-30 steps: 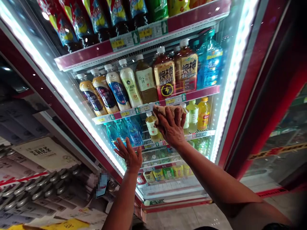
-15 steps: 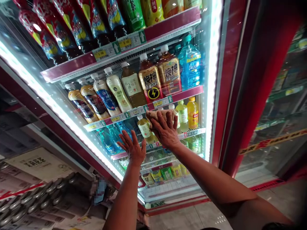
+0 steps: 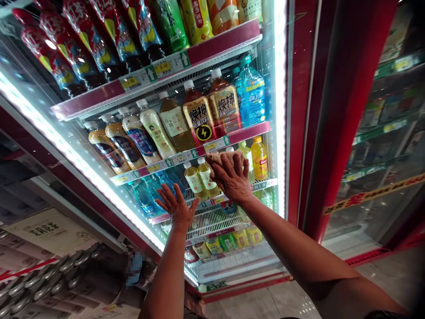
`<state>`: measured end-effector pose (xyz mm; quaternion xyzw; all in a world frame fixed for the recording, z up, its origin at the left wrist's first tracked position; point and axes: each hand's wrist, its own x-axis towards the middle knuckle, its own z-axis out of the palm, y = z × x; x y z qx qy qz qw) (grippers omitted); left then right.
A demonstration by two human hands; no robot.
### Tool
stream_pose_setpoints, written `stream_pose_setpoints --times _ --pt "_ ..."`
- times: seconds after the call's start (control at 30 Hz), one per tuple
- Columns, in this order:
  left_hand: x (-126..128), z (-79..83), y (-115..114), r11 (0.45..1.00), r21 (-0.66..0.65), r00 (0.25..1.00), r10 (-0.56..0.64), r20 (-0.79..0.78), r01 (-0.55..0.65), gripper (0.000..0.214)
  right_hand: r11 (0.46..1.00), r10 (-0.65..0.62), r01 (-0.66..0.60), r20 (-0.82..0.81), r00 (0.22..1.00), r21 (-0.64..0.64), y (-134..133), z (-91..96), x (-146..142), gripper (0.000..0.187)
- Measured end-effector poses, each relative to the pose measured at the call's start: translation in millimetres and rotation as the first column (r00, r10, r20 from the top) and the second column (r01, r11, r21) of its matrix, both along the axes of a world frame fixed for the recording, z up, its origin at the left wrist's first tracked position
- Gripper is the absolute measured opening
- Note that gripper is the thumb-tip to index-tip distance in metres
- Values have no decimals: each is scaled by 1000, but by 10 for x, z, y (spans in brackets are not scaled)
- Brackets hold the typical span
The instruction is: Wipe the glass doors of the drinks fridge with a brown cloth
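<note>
A brownish-pink cloth [image 3: 217,158] lies against the glass door of a lit drinks cooler. My right hand [image 3: 232,177] presses it there from below, fingers spread over it and their tips reaching past its lower right part. To the left, my left hand [image 3: 176,206] is raised with fingers apart and palm toward the glass, holding nothing; whether it touches the pane I cannot tell. Behind the glass, pale yellow-green bottles [image 3: 195,181] stand between the two hands. An orange-yellow bottle [image 3: 259,158] shows to the right of the cloth.
Bottles of dark drink labelled with a lightning bolt [image 3: 203,119] fill part of the shelf above. A bright light strip [image 3: 281,110] and red frame [image 3: 302,133] edge the door. Rows of silver-topped containers [image 3: 49,279] stand at lower left. Another glass-fronted cabinet [image 3: 375,146] is at right.
My right hand and the cloth have slid a little rightward across the glass, uncovering a second pale bottle. The view has shifted slightly; my left hand stays spread in nearly the same place.
</note>
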<state>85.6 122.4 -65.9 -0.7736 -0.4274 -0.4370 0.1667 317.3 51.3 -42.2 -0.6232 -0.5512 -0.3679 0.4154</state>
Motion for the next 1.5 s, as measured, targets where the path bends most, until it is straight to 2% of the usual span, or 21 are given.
stream_pose_setpoints --times 0.07,0.17,0.27,0.37,0.47,0.6,0.7,0.8,0.87,1.0,1.1,1.27,1.37,1.43,1.5 --pt "-18 -1 27 1000 -24 1000 6 6 -6 113 1000 -11 11 -7 1000 -4 -29 19 125 60" --pt "-41 -12 72 998 -56 1000 0 10 1 120 995 -60 68 -101 993 72 -50 108 321 64" --pt "-30 -21 79 999 -32 1000 17 -5 -17 123 988 -79 98 -148 986 122 -42 129 369 65" --pt "1 -23 57 999 4 999 44 2 -44 123 993 -62 71 -84 995 99 -62 67 364 62" --pt "15 -21 45 999 0 999 42 27 -42 124 998 -47 48 -19 999 49 -124 41 503 62" --pt "8 -14 44 1000 6 999 24 41 -24 125 990 -106 116 -118 987 77 -166 91 777 67" --pt "58 8 -13 1000 16 998 6 61 -7 112 984 -132 150 -172 976 100 -152 87 817 68" --pt "208 33 -151 999 23 989 23 145 -26 96 988 -126 136 -127 984 75 -182 57 817 66" --pt "341 37 -251 999 32 982 34 187 -40 96 993 -112 115 -79 991 35 -241 70 901 65" --pt "551 -5 -329 999 20 992 -28 122 26 95 988 -143 149 -143 979 29 -345 150 1182 66" --pt "610 -52 -278 999 10 994 -51 101 50 92 981 -161 179 -214 964 69 -349 114 1244 64" --pt "604 -89 -192 1000 2 996 1 88 -1 105 991 -124 129 -125 984 31 -381 -41 1251 66" --pt "595 -102 -178 999 -12 998 33 58 -33 113 989 -146 149 -134 980 10 -441 20 1426 67" --pt "594 -115 -177 999 15 998 40 47 -40 116 983 -169 180 -188 968 41 -448 68 1521 68" --pt "596 -128 -178 998 54 999 40 36 -42 116 977 -173 195 -215 961 83 -424 39 1526 69"
